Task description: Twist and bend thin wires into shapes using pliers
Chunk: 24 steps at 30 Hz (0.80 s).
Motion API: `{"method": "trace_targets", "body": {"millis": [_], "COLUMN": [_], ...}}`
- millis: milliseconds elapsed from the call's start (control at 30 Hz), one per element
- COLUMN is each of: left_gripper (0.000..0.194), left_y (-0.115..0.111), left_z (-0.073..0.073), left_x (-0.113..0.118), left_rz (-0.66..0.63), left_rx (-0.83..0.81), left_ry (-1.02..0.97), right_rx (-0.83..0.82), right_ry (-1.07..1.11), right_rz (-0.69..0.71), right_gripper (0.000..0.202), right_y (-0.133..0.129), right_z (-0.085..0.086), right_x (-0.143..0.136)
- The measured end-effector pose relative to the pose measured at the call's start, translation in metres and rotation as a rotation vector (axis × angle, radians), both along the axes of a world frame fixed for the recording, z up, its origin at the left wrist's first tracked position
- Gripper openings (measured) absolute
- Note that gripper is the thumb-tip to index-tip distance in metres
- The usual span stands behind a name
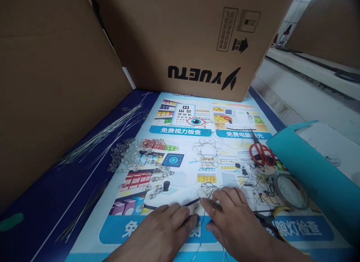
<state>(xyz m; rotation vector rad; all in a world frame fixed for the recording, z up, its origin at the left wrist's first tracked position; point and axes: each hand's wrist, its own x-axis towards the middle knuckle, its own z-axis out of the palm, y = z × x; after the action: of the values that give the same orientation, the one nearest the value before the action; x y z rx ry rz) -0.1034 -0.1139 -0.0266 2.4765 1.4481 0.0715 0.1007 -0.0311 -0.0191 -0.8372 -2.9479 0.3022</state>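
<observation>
My left hand (170, 230) rests low on the poster, its fingers curled together with the thumb against them. A thin wire (196, 209) pokes up at its fingertips. My right hand (233, 217) is bent close beside it on the right, fingers curled over the looped wire (208, 188) that lies just beyond the fingertips. Loose wire ends trail down below both hands. Exactly where the fingers grip the wire is partly hidden. Further off, a flower-shaped ring of bent wire (207, 152) lies flat on the poster.
Clear beads (126, 155) are heaped on the left, near straight wires (104, 132). On the right are red-handled scissors (262, 154), tangled wire scraps (260, 187), a tape roll (291, 191), yellow-and-black pliers (274, 224) and a teal box (315, 172). Cardboard (180, 36) stands behind.
</observation>
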Motion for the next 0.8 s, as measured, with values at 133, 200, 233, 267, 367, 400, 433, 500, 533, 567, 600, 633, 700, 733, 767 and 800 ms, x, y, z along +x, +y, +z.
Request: {"method": "trace_targets", "body": {"millis": [133,200,233,267,367,400,433,500,533,567,600,633,700,733,767,800], "left_gripper": [0.041,0.04,0.038,0.037,0.029,0.028,0.028,0.031,0.033,0.034,0.035,0.036,0.039,0.04,0.04,0.04], "left_y": [0.0,0.0,0.0,0.0,-0.002,-0.002,-0.002,-0.002,-0.002,-0.001,0.0,0.001,0.003,0.005,0.007,0.008], "left_z": [0.006,0.01,0.011,0.013,0.019,0.02,0.02,0.019,0.018,0.016,0.014,0.012,0.01,0.01,0.011,0.012], "left_x": [-0.008,-0.01,-0.011,-0.011,-0.011,-0.011,-0.011,-0.011,-0.012,-0.012,-0.012,-0.011,-0.01,-0.009,-0.008,-0.007], "left_rz": [0.003,0.022,0.031,0.041,0.074,0.083,0.094,0.105,0.109,0.118,0.132,0.147,0.178,0.191,0.2,0.204], "left_rx": [0.025,0.023,0.018,0.013,-0.025,-0.032,-0.033,-0.013,0.005,0.02,0.028,0.032,0.039,0.037,0.032,0.025], "left_ry": [0.075,0.104,0.109,0.109,0.099,0.091,0.081,0.043,0.017,-0.007,-0.026,-0.04,-0.055,-0.058,-0.059,-0.06], "right_rx": [0.063,0.088,0.092,0.091,0.067,0.057,0.046,0.029,0.032,0.036,0.038,0.037,0.015,-0.002,-0.019,-0.031], "right_ry": [-0.003,-0.002,-0.003,-0.002,0.026,0.051,0.074,0.099,0.1,0.092,0.079,0.068,0.045,0.035,0.026,0.019], "right_rz": [0.032,0.054,0.068,0.084,0.127,0.129,0.12,0.057,0.022,-0.016,-0.046,-0.061,-0.075,-0.069,-0.059,-0.049], "right_gripper": [0.043,0.044,0.045,0.044,0.041,0.039,0.037,0.033,0.033,0.033,0.033,0.034,0.034,0.033,0.033,0.033], "right_y": [0.0,-0.001,-0.001,-0.002,-0.002,-0.001,0.0,0.005,0.007,0.009,0.011,0.012,0.013,0.013,0.012,0.011], "right_z": [-0.006,-0.007,-0.007,-0.007,-0.003,0.0,0.002,0.006,0.008,0.009,0.01,0.01,0.009,0.009,0.008,0.008], "right_x": [0.0,0.0,0.0,0.0,0.0,0.0,0.001,0.003,0.004,0.004,0.004,0.004,0.002,0.001,0.0,0.0]}}
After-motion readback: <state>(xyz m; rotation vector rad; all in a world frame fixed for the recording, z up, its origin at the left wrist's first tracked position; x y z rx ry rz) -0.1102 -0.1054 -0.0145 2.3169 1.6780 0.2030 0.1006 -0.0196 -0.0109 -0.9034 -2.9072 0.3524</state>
